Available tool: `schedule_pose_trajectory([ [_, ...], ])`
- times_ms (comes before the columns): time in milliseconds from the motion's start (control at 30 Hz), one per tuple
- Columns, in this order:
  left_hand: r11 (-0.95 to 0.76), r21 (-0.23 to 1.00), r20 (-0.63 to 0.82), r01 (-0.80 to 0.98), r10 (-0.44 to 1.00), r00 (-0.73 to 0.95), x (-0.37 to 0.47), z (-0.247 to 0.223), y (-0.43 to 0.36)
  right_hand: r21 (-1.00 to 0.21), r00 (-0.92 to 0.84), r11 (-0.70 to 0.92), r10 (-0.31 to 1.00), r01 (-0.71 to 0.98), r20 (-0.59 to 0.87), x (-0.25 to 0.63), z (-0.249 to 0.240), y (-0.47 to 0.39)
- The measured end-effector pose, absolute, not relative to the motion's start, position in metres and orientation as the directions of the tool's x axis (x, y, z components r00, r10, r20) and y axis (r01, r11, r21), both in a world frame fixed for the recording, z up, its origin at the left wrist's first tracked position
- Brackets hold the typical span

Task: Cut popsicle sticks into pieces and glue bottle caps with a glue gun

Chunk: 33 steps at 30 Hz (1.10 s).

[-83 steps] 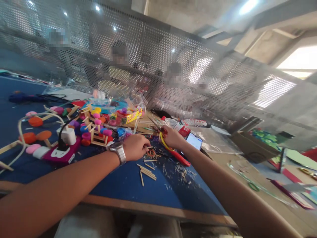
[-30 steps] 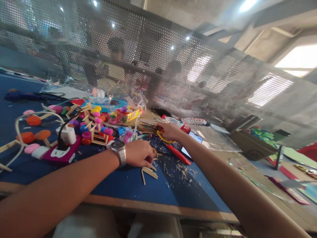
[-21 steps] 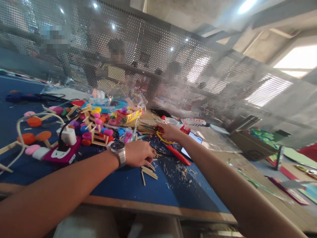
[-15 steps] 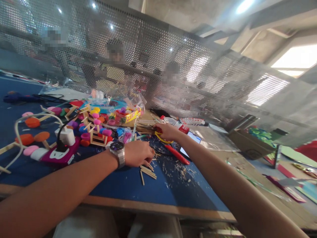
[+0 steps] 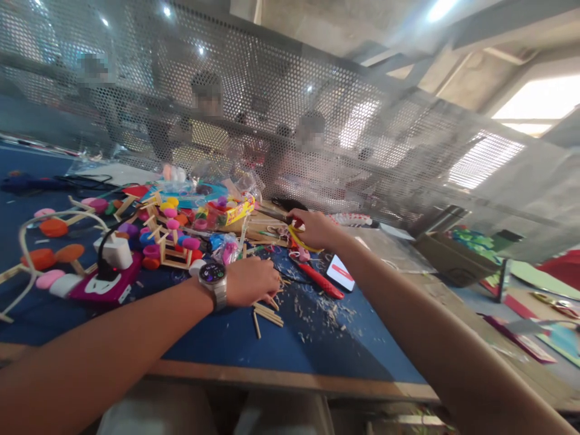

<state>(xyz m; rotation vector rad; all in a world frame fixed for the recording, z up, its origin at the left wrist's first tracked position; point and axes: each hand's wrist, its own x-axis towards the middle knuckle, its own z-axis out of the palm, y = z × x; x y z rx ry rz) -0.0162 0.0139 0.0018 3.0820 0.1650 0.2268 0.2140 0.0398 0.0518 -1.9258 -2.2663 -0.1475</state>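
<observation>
My right hand (image 5: 312,229) is closed around a pair of scissors with yellow handles (image 5: 304,240); their dark blades (image 5: 274,213) point left, raised a little over the clutter. Low over the blue tabletop, my left hand (image 5: 254,281) has its fingers curled downward, and what lies under the fingertips is hidden. Several short wooden sticks (image 5: 269,315) lie just below it. Between the two hands rests a red-handled tool (image 5: 319,279), with a phone (image 5: 341,273) at its right, screen lit. Pale shavings (image 5: 333,314) are scattered around.
A joined structure of sticks and coloured balls (image 5: 174,251) stands at left, beside a purple power strip (image 5: 106,284) with a white plug (image 5: 115,251). Plastic-wrapped packets (image 5: 240,208) sit behind. A cardboard box (image 5: 455,260) is at right. A perforated screen (image 5: 272,96) borders the far side.
My right hand has lifted the scissors slightly and turned them, so the blades and handles show more clearly. The phone is less covered by my arm. My left hand stays nearly in place.
</observation>
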Motion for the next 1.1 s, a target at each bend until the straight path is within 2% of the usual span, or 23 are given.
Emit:
schedule_pose_trajectory([
  [233,-0.985,0.112,0.152,0.128,0.145,0.978,-0.015,0.002,0.012,-0.024,-0.196,0.199,0.975,0.98,0.106,0.225,0.062,0.028],
  [433,-0.965,0.202,0.195,0.168,0.208,0.959,-0.005,0.003,0.0,-0.122,-0.199,0.216,0.971,0.969,0.135,0.234,0.07,0.019],
  [733,-0.969,0.222,0.179,0.109,0.15,0.972,0.005,-0.005,-0.018,-0.464,-0.245,0.294,0.955,0.835,0.164,0.205,0.051,-0.004],
  [833,-0.964,0.243,0.189,0.108,0.156,0.969,0.005,-0.007,-0.015,-0.541,-0.247,0.311,0.95,0.781,0.189,0.195,0.044,-0.016],
  [1033,-0.944,0.322,0.215,0.078,0.153,0.964,0.001,-0.007,-0.007,-0.808,-0.194,0.311,0.95,0.5,0.246,0.191,0.022,-0.025],
  [1100,-0.935,0.348,0.225,0.072,0.158,0.961,0.001,-0.007,-0.005,-0.86,-0.163,0.305,0.952,0.41,0.259,0.192,0.013,-0.024],
])
